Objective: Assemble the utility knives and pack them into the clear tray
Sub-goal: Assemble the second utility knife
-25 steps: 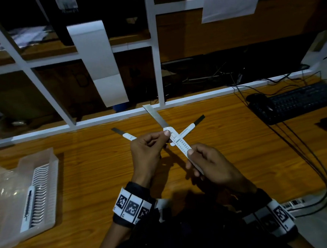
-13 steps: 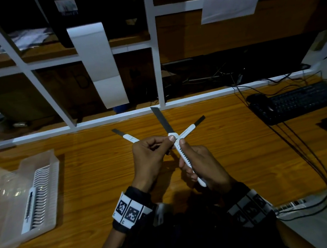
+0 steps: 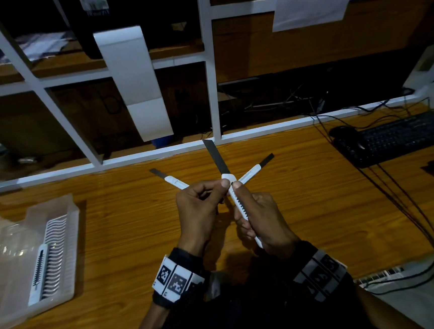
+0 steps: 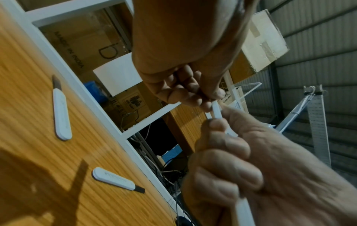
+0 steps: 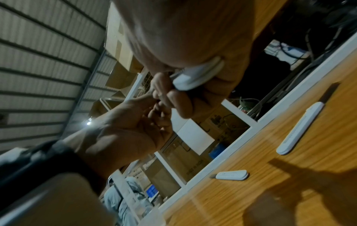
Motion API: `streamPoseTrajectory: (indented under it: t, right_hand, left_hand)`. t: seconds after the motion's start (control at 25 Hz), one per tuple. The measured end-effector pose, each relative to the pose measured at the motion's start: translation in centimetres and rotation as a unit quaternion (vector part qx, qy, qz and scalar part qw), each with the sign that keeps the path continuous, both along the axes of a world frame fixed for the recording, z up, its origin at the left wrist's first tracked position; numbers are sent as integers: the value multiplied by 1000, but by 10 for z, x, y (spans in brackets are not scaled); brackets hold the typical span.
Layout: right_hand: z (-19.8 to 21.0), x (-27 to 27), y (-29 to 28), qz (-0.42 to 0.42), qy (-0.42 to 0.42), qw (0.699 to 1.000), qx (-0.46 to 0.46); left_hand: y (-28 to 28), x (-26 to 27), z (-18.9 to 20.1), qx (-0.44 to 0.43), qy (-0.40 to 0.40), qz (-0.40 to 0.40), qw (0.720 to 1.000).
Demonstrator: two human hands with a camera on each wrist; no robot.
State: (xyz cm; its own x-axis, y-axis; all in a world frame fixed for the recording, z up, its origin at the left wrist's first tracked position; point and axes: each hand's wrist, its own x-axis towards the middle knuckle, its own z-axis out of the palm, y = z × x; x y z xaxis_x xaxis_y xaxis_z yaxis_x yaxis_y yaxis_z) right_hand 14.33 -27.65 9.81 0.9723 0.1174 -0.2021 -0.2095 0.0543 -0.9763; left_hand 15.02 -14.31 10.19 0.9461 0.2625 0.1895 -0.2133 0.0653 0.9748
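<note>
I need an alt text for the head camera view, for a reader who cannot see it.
Two hands hold a white plastic utility knife with its dark blade out: the right hand grips the handle, the left hand pinches near the blade end. Two more white knives lie behind on the wooden desk; a clear plastic tray sits at left.

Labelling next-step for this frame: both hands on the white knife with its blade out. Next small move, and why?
Probably retract the dark steel blade into the white plastic utility knife. The right hand grips the handle, the left hand pinches near its tip, and the blade juts well out. The one knife in the clear plastic tray seems to show no blade.
</note>
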Motion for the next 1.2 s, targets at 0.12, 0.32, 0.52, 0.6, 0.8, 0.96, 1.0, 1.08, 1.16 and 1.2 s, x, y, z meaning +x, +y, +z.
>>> streamPoseTrajectory:
  t: [0.12,0.32,0.52,0.6,0.8,0.96,1.0,1.08,1.16,1.2]
  right_hand:
    - [-1,0,5,-6,-8,1000,7]
    - [-5,3,4,1,-28,1000,-2]
    - [-2,5,3,5,-26,1000,-7]
    - [-1,7,6,0,-23,1000,-4]
    - [0,9,10,-2,-10,1000,18]
    - [3,8,7,51,4,997,50]
    - [4,7,6,64,9,997,46]
    - [7,5,3,83,21,996,27]
    - [10,4,1,83,31,996,19]
    - [12,3,-1,75,37,996,18]
  left_hand:
    - [0,1,-3,-20,14,6,1000]
    - [-1,0,-4,-15,19,2,1000]
    - [1,2,0,14,5,-7,1000]
    - [2,3,2,18,3,-6,1000]
    - [4,7,1,14,6,3,1000]
    - [7,10,-2,14,6,19,1000]
    - [8,9,-2,11,6,20,1000]
    - [8,9,-2,7,3,21,1000]
    - [8,8,0,5,-1,16,1000]
    - [7,7,0,4,-3,11,1000]
